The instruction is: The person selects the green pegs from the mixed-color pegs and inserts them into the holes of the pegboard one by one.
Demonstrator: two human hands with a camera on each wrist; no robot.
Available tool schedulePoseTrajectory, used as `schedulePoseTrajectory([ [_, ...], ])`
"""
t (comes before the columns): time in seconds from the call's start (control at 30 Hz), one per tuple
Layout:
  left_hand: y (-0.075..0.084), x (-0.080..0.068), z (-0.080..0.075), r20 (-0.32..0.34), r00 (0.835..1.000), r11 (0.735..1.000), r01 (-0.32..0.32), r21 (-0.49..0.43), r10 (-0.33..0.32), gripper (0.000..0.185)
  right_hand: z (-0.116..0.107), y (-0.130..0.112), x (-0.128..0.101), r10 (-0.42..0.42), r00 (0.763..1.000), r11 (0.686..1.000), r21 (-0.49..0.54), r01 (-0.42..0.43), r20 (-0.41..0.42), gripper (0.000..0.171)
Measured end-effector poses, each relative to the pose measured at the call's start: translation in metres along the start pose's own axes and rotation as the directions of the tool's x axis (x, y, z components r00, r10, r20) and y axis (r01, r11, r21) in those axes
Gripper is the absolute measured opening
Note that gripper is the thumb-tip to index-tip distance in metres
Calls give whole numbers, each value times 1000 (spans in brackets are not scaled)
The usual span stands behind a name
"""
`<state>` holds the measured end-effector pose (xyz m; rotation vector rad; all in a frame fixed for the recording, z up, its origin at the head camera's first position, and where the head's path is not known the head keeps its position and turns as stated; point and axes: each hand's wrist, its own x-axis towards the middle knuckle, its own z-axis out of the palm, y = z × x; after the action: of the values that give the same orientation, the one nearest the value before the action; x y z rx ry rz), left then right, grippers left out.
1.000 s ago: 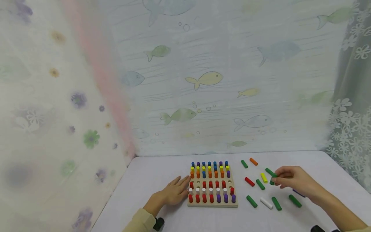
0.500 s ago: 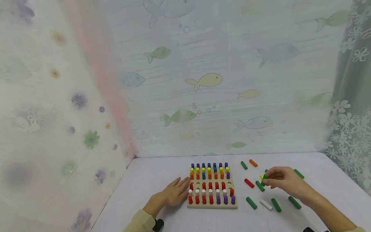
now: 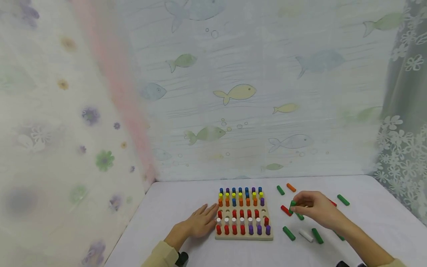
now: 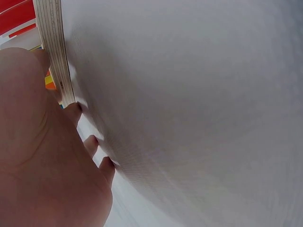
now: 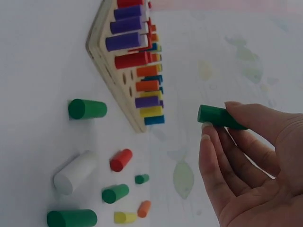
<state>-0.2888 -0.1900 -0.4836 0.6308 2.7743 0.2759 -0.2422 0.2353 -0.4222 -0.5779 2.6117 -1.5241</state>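
Note:
A wooden pegboard [image 3: 244, 236] [image 5: 103, 62] [image 4: 53, 56] stands on the white table, filled with red, white, purple, orange, yellow and blue pegs; a few holes are bare. My right hand [image 3: 308, 207] [image 5: 246, 156] hovers just right of the board and pinches a green peg [image 3: 293, 204] [image 5: 218, 117] between thumb and fingers. My left hand [image 3: 200, 220] [image 4: 42, 156] lies flat on the table with straight fingers, touching the board's left edge.
Loose pegs lie right of the board: green pegs [image 3: 288, 233] [image 3: 317, 236] [image 3: 343, 200] [image 3: 280, 190], a red one [image 3: 285, 210], an orange one [image 3: 291, 187], a white one [image 3: 305, 235]. Fish-print curtains wall the table on three sides.
My right hand lifted a green peg from the loose pile and carried it left toward the board. The left hand stayed put.

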Motion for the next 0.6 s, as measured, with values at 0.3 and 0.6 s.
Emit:
schedulePoseTrajectory([
  [0.3,0,0,0,0,1000,1000,-4,-7,4,64,14,-7,7,-22,999,999,-41,20,-37,26],
  [0.6,1,-1,-2,0,1000,1000,-6,-4,6,64,27,-11,18,-40,998,999,4,40,-46,29],
])
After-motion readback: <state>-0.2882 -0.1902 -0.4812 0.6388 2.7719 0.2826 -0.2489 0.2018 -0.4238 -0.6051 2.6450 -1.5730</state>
